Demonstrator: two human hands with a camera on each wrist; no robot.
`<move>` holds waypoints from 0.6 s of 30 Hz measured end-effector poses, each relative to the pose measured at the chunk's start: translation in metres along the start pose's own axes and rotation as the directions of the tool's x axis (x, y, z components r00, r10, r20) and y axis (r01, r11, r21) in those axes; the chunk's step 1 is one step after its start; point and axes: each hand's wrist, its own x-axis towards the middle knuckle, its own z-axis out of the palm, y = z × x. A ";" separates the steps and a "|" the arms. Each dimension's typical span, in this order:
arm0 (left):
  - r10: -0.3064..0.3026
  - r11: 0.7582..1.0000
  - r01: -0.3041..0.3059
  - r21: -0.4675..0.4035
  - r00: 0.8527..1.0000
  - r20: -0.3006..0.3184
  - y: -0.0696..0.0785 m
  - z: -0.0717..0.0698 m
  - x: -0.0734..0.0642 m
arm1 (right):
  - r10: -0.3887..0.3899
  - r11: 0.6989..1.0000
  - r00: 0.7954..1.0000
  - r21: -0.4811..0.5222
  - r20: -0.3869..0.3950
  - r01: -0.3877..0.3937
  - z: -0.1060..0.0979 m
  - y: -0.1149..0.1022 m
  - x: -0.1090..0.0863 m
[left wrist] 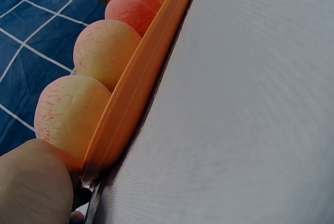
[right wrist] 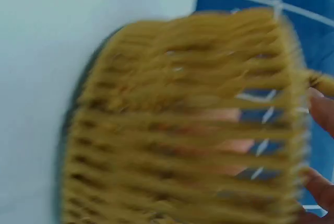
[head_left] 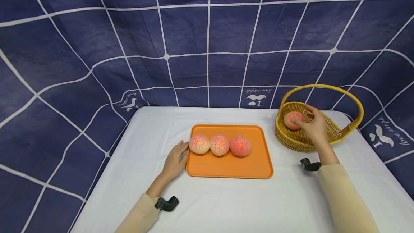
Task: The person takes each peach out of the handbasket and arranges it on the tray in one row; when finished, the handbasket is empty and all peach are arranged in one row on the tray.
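Observation:
Three pink-and-cream peaches, a left one (head_left: 199, 144), a middle one (head_left: 219, 145) and a redder right one (head_left: 240, 146), sit in a row on an orange tray (head_left: 226, 168). My left hand (head_left: 176, 161) rests at the tray's left edge, its fingers near the leftmost peach (left wrist: 70, 114). At the right, my right hand (head_left: 315, 127) reaches over a yellow wicker basket (head_left: 295, 145). Its thumb overlaps a peach (head_left: 292, 119) inside. Through the blurred weave (right wrist: 182, 104) in the right wrist view, the fingers (right wrist: 323, 112) appear apart from that peach.
The basket's tall arched handle (head_left: 323, 86) rises around the right forearm's far side. A white cloth (head_left: 226, 204) covers the table. Behind and beside it hangs a navy curtain (head_left: 233, 31) with white grid lines.

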 end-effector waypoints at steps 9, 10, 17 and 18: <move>0.002 1.000 -0.002 -0.001 1.000 -0.004 0.000 0.001 0.000 | 0.108 0.994 0.989 -0.042 0.099 -0.104 0.011 0.025 0.022; 0.002 1.000 -0.002 -0.001 1.000 -0.003 0.000 0.001 0.000 | 0.117 0.993 0.987 -0.045 0.109 -0.112 0.012 0.027 0.024; -0.006 1.000 0.006 0.000 1.000 0.002 0.001 0.000 0.000 | 0.152 0.985 0.982 -0.103 0.113 -0.141 0.018 0.035 0.031; -0.005 1.000 0.005 0.002 1.000 0.000 0.001 0.000 0.000 | 0.152 0.983 0.982 -0.117 0.112 -0.139 0.019 0.036 0.032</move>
